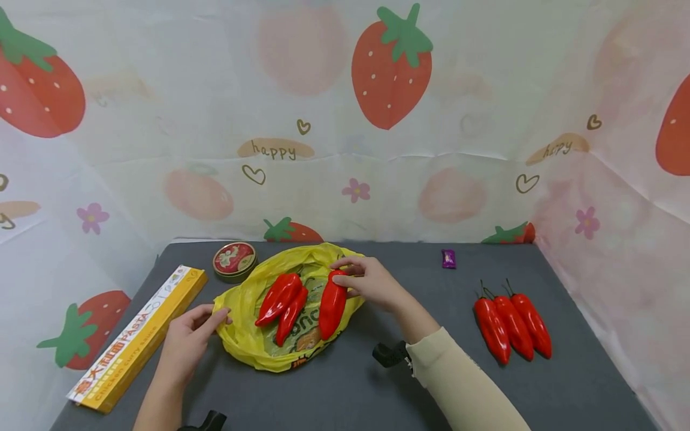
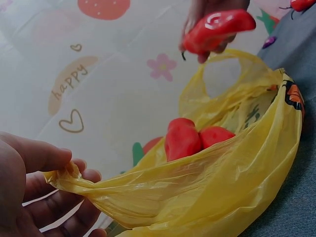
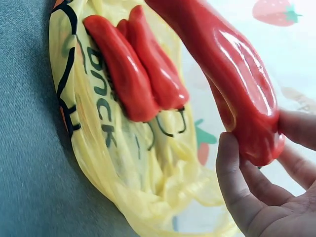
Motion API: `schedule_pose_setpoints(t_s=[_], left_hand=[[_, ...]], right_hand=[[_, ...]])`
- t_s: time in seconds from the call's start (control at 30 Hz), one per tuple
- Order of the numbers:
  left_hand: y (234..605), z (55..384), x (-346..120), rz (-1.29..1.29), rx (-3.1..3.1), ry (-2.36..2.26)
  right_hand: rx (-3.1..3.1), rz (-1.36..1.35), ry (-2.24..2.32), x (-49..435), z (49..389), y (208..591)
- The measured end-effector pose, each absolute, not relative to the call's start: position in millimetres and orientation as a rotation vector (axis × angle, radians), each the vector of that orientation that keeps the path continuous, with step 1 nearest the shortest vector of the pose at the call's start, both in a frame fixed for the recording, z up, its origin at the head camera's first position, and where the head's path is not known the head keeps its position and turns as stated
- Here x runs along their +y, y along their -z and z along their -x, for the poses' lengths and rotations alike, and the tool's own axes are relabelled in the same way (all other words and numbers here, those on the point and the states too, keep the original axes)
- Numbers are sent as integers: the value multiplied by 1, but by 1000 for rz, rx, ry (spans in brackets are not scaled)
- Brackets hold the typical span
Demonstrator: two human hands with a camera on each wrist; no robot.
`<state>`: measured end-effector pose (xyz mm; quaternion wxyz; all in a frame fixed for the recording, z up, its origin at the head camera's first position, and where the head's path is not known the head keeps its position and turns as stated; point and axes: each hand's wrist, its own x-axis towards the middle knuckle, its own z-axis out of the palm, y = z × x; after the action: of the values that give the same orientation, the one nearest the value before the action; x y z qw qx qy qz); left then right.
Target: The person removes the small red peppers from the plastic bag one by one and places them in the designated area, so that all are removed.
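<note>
My left hand pinches the left edge of a yellow plastic bag between thumb and fingers; the left wrist view shows the gathered plastic in that grip. The bag lies spread with its mouth facing up. Shiny red chili peppers lie side by side inside it, dark stems showing in the right wrist view. With thumb and fingertips, my right hand holds another red chili pepper by its stem end. That pepper is raised over the right part of the bag, as the left wrist view shows.
Three more red peppers lie together on the dark grey table at the right. A small purple packet is near the back edge. A round red tin stands behind the bag, and a long yellow pasta box lies at the left.
</note>
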<state>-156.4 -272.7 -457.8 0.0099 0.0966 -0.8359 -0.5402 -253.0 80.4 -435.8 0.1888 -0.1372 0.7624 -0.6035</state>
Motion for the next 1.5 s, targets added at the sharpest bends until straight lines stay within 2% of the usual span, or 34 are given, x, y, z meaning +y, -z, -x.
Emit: schedule_pose_setpoints(t_s=[0.7, 1.5], left_hand=[[458, 157, -273, -297, -2598, 1688], [456, 156, -274, -303, -2594, 1724]], right_hand=[[2314, 386, 1803, 154, 221, 424], [2539, 241, 1514, 273, 202, 449]])
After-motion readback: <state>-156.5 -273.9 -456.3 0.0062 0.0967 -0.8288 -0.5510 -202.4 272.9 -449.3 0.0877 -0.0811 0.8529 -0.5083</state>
